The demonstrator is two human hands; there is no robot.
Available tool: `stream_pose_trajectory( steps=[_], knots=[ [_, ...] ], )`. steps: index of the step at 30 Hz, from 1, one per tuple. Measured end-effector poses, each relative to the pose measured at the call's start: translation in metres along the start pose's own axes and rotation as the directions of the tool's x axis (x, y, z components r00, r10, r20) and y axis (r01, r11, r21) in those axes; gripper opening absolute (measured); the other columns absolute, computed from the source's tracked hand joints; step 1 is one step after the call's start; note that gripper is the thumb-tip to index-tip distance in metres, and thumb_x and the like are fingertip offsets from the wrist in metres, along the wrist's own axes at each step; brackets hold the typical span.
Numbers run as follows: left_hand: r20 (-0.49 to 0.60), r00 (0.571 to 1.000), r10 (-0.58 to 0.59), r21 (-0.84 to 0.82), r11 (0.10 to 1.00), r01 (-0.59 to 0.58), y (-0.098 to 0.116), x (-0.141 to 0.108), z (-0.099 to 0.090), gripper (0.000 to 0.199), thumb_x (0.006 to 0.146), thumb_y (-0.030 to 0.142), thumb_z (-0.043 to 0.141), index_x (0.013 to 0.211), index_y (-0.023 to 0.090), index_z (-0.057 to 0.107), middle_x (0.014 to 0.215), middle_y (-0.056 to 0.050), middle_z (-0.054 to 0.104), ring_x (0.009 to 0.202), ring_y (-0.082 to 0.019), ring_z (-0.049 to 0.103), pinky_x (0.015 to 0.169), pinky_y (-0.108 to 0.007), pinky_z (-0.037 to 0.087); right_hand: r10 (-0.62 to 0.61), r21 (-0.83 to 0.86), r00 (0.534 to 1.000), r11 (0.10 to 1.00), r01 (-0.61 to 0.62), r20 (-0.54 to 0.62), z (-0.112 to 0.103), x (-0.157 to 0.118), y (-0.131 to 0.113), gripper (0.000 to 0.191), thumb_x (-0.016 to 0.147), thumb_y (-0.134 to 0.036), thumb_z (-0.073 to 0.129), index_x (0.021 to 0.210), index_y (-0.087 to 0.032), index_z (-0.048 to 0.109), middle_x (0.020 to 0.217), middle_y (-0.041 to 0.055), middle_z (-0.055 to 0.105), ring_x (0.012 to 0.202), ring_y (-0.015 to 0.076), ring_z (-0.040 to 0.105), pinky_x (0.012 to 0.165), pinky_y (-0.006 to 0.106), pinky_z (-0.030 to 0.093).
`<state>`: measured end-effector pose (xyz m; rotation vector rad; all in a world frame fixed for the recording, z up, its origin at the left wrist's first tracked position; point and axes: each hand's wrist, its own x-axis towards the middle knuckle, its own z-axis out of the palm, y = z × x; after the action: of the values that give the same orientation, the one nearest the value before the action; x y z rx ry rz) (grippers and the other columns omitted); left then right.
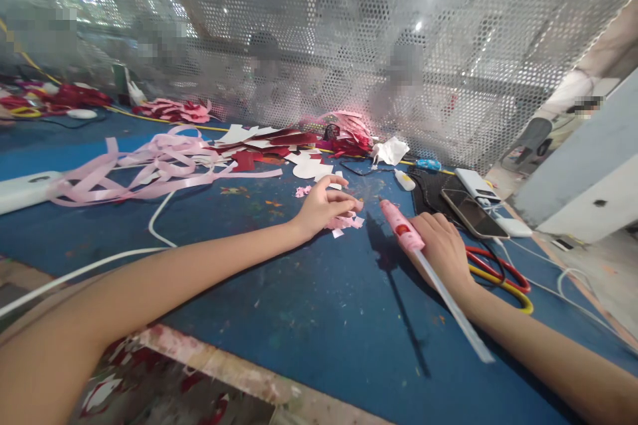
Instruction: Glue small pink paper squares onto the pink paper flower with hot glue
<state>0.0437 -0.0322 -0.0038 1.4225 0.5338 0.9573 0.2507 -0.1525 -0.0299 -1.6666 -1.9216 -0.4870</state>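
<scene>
My right hand (443, 249) is closed around a pink hot glue gun (401, 229). Its nozzle points up and left toward my other hand, and a long clear glue stick (456, 305) sticks out of its back end. My left hand (323, 206) hovers over the blue table with thumb and fingertips brought together; whatever they pinch is too small or faint to name. Just under those fingertips lie small pink cut pieces (343, 222). Another little pink cluster (302, 191) rests to the left of that hand.
Pink ribbon (164, 166) lies tangled at the left. White and red cut pieces (264, 139) are piled behind my left hand, near a perforated metal screen (319, 33). At the right are a phone (473, 212), a power bank (476, 184), a small white bottle (404, 180) and red and yellow cables (503, 279).
</scene>
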Motion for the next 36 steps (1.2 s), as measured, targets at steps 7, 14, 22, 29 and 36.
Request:
stream_pose_trajectory(
  steps=[7, 14, 22, 29, 36],
  knots=[
    [0.172, 0.985, 0.023, 0.042, 0.999, -0.030, 0.005, -0.013, 0.010, 0.040, 0.070, 0.018, 0.068, 0.100, 0.020, 0.041, 0.074, -0.002, 0.071, 0.064, -0.013, 0.067, 0.055, -0.021, 0.049, -0.017, 0.043, 0.999, 0.999, 0.015, 0.037, -0.001, 0.002, 0.000, 0.034, 0.077, -0.036, 0.056, 0.107, -0.021, 0.051, 0.105, 0.0112, 0.056, 0.097, 0.0299, 0.047, 0.081, 0.043, 0.037],
    [0.315, 0.948, -0.033, 0.012, 0.999, 0.031, 0.008, -0.027, 0.023, 0.043, 0.068, 0.013, 0.069, 0.100, 0.019, 0.041, 0.067, 0.000, 0.070, 0.056, -0.011, 0.064, 0.055, -0.021, 0.049, -0.213, 0.253, 0.976, 0.948, 0.193, 0.053, -0.012, 0.004, -0.007, 0.042, 0.076, -0.033, 0.054, 0.115, -0.020, 0.047, 0.113, 0.0123, 0.054, 0.108, 0.0305, 0.047, 0.092, 0.049, 0.037],
    [0.337, 0.938, -0.080, 0.037, 0.997, 0.071, 0.009, -0.029, 0.026, 0.042, 0.066, 0.013, 0.071, 0.097, 0.019, 0.044, 0.069, -0.001, 0.070, 0.056, -0.013, 0.066, 0.056, -0.021, 0.049, -0.360, 0.455, 0.927, 0.812, 0.365, -0.101, -0.012, 0.002, -0.009, 0.019, 0.087, -0.015, 0.050, 0.104, -0.025, 0.050, 0.095, 0.0062, 0.063, 0.093, 0.0192, 0.060, 0.082, 0.037, 0.049],
    [0.378, 0.921, -0.088, 0.133, 0.990, 0.040, 0.006, -0.031, 0.026, 0.056, 0.066, 0.009, 0.070, 0.117, 0.017, 0.048, 0.068, 0.002, 0.068, 0.057, -0.010, 0.063, 0.056, -0.018, 0.046, -0.474, 0.516, 0.865, 0.706, 0.485, -0.164, -0.010, 0.004, -0.010, 0.015, 0.088, -0.014, 0.054, 0.101, -0.023, 0.056, 0.088, 0.0040, 0.067, 0.087, 0.0158, 0.063, 0.081, 0.035, 0.050],
    [0.404, 0.913, -0.063, 0.175, 0.985, -0.010, 0.006, -0.033, 0.026, 0.061, 0.068, 0.010, 0.069, 0.125, 0.015, 0.048, 0.071, 0.001, 0.069, 0.059, -0.008, 0.061, 0.061, -0.019, 0.048, -0.515, 0.538, 0.842, 0.669, 0.513, -0.163, -0.007, 0.004, -0.008, 0.017, 0.084, -0.009, 0.059, 0.097, -0.021, 0.059, 0.087, 0.0041, 0.068, 0.087, 0.0160, 0.062, 0.081, 0.034, 0.050]
  ],
)
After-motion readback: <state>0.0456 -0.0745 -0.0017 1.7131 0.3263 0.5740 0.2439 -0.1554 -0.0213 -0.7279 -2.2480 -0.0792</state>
